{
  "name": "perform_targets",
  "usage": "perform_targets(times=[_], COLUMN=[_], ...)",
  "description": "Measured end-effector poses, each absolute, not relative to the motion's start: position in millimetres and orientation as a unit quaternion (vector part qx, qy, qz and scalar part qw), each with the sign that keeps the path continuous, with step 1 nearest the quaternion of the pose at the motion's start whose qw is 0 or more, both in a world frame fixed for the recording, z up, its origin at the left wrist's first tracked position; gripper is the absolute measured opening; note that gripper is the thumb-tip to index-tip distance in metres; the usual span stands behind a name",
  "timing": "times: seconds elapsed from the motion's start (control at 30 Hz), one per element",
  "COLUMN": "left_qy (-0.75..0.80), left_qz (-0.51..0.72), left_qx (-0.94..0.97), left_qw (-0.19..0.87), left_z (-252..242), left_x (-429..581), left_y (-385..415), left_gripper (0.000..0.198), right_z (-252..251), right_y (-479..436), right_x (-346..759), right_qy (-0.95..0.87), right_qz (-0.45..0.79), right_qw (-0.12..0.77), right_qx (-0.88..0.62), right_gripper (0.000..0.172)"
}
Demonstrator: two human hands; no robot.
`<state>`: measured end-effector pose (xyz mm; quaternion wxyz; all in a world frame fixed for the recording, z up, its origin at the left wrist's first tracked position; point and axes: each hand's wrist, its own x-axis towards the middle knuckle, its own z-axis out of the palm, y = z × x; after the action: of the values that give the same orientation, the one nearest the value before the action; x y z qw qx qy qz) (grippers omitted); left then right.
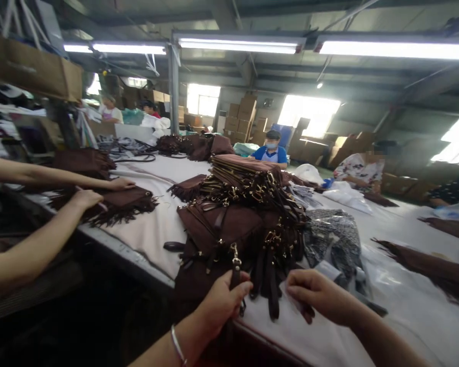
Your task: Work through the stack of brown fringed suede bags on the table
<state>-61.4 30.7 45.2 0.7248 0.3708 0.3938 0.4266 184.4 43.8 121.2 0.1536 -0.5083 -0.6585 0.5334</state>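
My left hand point(224, 300) is closed around a dark brown wrist strap point(235, 275) with a metal swivel clasp at its upper end. The strap lies against a brown fringed bag point(222, 227) at the front of a pile. To the right, my right hand point(313, 295) has its fingers pinched together, with a small pale translucent piece point(284, 289) showing at the fingertips. Between the hands, several more dark straps point(272, 280) hang from the pile with their clasps. Higher up are stacked bags point(245, 178) with open zips and metal fittings.
At the left, a co-worker's hands point(87, 199) rest on another fringed bag point(128, 201). A clear plastic bag of dark grey contents point(334, 239) sits right of the pile. More brown pieces point(424, 262) lie farther right. Several people sit across the table point(149, 239).
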Motion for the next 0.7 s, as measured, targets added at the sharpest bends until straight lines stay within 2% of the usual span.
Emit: perform_targets(times=[0.07, 0.13, 0.3, 0.43, 0.53, 0.6, 0.7], left_qy=[0.362, 0.339, 0.415, 0.47, 0.476, 0.471, 0.472], left_qz=[0.42, 0.414, 0.395, 0.396, 0.385, 0.374, 0.362], left_qx=[0.398, 0.429, 0.427, 0.389, 0.352, 0.333, 0.317], left_qw=[0.731, 0.728, 0.7, 0.686, 0.708, 0.726, 0.739], left_z=[52, 54, 49, 41, 29, 19, 10], left_x=[-62, -64, -67, -65, -65, -66, -63], left_y=[29, 27, 27, 26, 27, 34, 47], left_gripper=[0.049, 0.046, 0.02, 0.024, 0.036, 0.041, 0.043], right_z=[120, 119, 108, 83, 59, 48, 42], right_y=[39, 41, 55, 35, 1, -29, -67], right_x=[152, 129, 116, 151, 208, 258, 328], right_qy=[-0.677, -0.701, -0.704, -0.662, -0.633, -0.603, -0.528], right_qz=[0.561, 0.549, 0.426, 0.225, 0.032, -0.099, -0.206], right_qw=[0.095, 0.081, 0.221, 0.337, 0.375, 0.358, 0.248], right_qx=[-0.467, -0.448, -0.524, -0.631, -0.677, -0.706, -0.786], right_gripper=[0.023, 0.021, 0.021, 0.027, 0.029, 0.03, 0.028])
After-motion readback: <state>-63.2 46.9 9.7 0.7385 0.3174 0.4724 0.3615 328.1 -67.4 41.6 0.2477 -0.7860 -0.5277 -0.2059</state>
